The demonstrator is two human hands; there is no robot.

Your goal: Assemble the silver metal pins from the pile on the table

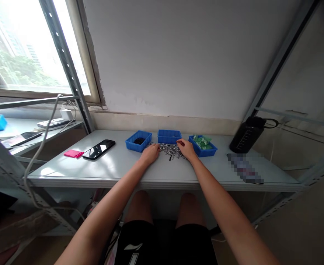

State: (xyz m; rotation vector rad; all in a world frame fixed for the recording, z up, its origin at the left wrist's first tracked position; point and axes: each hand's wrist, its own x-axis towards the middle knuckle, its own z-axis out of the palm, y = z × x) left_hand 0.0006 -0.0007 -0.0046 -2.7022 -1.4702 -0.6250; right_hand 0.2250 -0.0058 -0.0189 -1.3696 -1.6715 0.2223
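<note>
A loose pile of silver screws [169,150] lies on the grey shelf top between my two hands. My left hand [150,153] rests at the pile's left side, its fingers curled together; what they hold, if anything, is hidden. At the pile's right side is my right hand [186,148], thumb and fingers drawn close together over the screws, with anything in them too small to name. Behind the pile stands a blue bin [169,137] with little visible in it. Another blue bin [134,146], left of it, holds small black parts [139,141]. The right blue bin [206,152] contains green packets [202,142].
A black phone [99,149] and a pink packet [73,154] lie to the left. On the right stand a black bottle [246,135] and a pixelated flat item [244,168]. Metal uprights flank the shelf, and a white cable [41,145] hangs at the left.
</note>
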